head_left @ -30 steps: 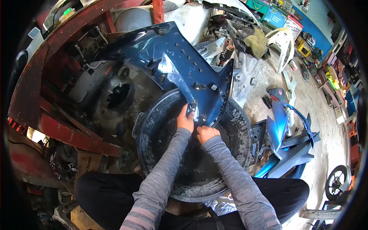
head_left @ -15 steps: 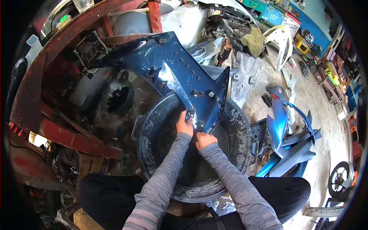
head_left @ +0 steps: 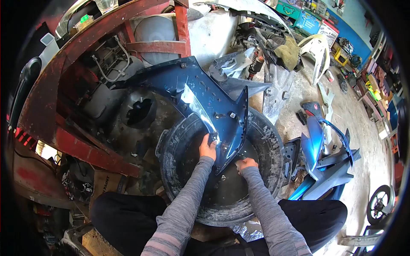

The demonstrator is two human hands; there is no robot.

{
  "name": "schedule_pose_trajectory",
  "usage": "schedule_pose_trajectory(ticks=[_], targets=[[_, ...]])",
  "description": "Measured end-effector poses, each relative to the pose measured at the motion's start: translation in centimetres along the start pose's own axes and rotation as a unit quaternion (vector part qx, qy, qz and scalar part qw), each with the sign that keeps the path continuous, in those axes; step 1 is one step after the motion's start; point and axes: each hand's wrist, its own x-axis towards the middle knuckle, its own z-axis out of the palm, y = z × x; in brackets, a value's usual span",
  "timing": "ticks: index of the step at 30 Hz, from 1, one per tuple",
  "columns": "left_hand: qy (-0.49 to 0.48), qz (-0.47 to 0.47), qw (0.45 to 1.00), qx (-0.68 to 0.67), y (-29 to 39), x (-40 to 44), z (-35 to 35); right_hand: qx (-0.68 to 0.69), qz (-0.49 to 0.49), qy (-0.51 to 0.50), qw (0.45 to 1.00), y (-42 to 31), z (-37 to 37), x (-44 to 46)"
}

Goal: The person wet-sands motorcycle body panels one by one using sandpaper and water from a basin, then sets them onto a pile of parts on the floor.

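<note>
My left hand point(head_left: 207, 148) grips the lower left edge of a dark blue motorcycle fairing panel point(head_left: 209, 91). The panel leans over the far rim of a round black tub point(head_left: 171, 170), its pointed lower tip hanging inside. Chalk-like marks and mounting tabs show on its face. To the right of that tip, my right hand point(head_left: 247, 164) is closed in a fist over the tub, a little apart from the panel. Whatever its fingers hold, if anything, is hidden. Dark liquid appears to lie in the tub's bottom, with small light specks around the panel's tip.
A red frame point(head_left: 89, 151) stands close on the left. Blue fairing pieces point(head_left: 322, 162) lie on the floor to the right, with a wheel point(head_left: 379, 200) beyond. Behind the panel are a shock absorber point(head_left: 256, 64), a white plastic part point(head_left: 317, 49) and clear plastic point(head_left: 279, 91).
My right hand has moved right, away from the panel's lower edge. The panel's tip now sits lower in the tub, still held by my left hand. The view has shifted slightly.
</note>
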Motion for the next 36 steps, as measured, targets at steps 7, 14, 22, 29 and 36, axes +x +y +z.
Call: schedule_pose_trajectory(ticks=[7, 14, 22, 29, 36], targets=[[-0.024, -0.023, 0.999, 0.023, -1.4, -1.5, 0.0, -0.142, -0.008, -0.095, 0.985, 6.2, 2.8, 4.3], [-0.058, -0.036, 0.992, 0.103, -1.6, -2.3, 0.4, 0.272, -0.19, -0.095, 0.938, -4.7, -0.7, 2.5], [-0.114, 0.023, 0.989, 0.092, 2.3, -3.7, -0.9, -0.029, -0.387, 0.137, 0.911, -12.8, -11.9, 0.4], [-0.12, 0.12, 0.981, 0.094, 4.1, -5.0, -0.3, -0.028, -0.28, 0.067, 0.957, -14.6, -16.4, 2.9], [-0.222, 0.089, 0.971, -0.005, 5.9, -3.5, -2.0, 0.015, -0.312, 0.105, 0.944, -15.0, -13.7, 3.3]])
